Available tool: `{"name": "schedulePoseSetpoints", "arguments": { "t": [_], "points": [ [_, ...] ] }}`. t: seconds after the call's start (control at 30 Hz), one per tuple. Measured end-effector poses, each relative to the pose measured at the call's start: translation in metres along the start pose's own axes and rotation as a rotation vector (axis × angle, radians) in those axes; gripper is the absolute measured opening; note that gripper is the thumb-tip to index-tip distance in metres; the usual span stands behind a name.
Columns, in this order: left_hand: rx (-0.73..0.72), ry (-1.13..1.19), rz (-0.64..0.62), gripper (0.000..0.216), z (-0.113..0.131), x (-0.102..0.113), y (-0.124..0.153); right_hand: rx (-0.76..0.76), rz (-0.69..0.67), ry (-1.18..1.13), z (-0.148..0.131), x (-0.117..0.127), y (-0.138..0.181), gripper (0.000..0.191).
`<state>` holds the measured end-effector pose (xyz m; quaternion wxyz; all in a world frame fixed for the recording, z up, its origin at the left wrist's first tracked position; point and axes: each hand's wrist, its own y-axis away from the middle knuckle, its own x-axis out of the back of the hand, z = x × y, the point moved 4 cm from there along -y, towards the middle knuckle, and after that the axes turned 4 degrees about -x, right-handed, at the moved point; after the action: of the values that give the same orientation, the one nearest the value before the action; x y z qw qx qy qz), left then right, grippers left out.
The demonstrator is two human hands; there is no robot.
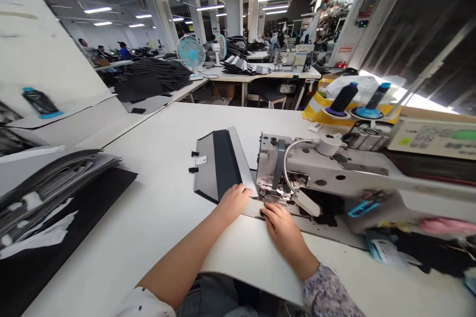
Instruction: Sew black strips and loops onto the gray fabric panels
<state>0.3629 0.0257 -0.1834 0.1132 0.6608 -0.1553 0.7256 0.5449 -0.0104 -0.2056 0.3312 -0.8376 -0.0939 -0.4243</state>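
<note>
A long grey and black fabric panel (217,163) lies on the white table (163,208) and runs under the head of an industrial sewing machine (320,168). My left hand (234,202) rests flat on the near end of the panel, fingers pressing it down. My right hand (280,223) lies beside it, fingertips on the panel's edge right in front of the presser foot (273,194). Small black tabs and a white label (201,160) sit on the panel's left edge. The needle is hidden behind the machine head.
A stack of dark cut pieces (48,193) lies at the left. Thread cones (344,99) and a control panel (435,138) stand behind the machine. A blue fan (191,54), other work tables and several people are further back.
</note>
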Motion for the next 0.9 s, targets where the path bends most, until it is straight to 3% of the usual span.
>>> {"name": "schedulePoseSetpoints", "arguments": {
  "t": [0.17, 0.23, 0.3, 0.4, 0.47, 0.53, 0.6, 0.67, 0.83, 0.9],
  "points": [
    [0.175, -0.036, -0.013, 0.032, -0.086, 0.028, 0.041, 0.020, 0.004, 0.018, 0.008, -0.013, 0.003, 0.026],
    [0.186, -0.026, 0.025, 0.030, -0.097, 0.035, 0.048, 0.004, 0.001, 0.026, 0.008, -0.014, -0.001, 0.025],
    [0.136, 0.036, 0.103, 0.031, -0.083, 0.034, 0.044, -0.012, -0.008, 0.001, 0.004, -0.012, -0.004, 0.023],
    [0.012, 0.105, 0.137, 0.045, -0.034, 0.024, 0.028, -0.085, 0.045, -0.100, 0.002, -0.001, 0.001, 0.019],
    [-0.080, 0.087, 0.074, 0.038, -0.002, 0.016, 0.019, -0.245, 0.254, -0.137, 0.011, 0.017, 0.014, 0.016],
    [-0.129, 0.025, -0.017, 0.033, 0.017, 0.012, 0.013, -0.458, 0.584, -0.154, 0.025, 0.042, 0.035, 0.015],
    [-0.125, -0.070, -0.108, 0.043, 0.024, 0.011, 0.008, -0.642, 0.882, -0.237, 0.040, 0.068, 0.054, 0.024],
    [-0.099, -0.160, -0.164, 0.055, 0.026, 0.013, 0.002, -0.747, 1.026, -0.412, 0.055, 0.089, 0.059, 0.038],
    [-0.024, -0.169, -0.122, 0.041, 0.024, 0.018, -0.017, -0.854, 0.963, -0.772, 0.084, 0.121, 0.036, 0.047],
    [0.004, -0.139, -0.092, 0.046, 0.020, 0.018, -0.018, -0.879, 0.842, -0.847, 0.084, 0.123, 0.037, 0.044]
  ]
}}
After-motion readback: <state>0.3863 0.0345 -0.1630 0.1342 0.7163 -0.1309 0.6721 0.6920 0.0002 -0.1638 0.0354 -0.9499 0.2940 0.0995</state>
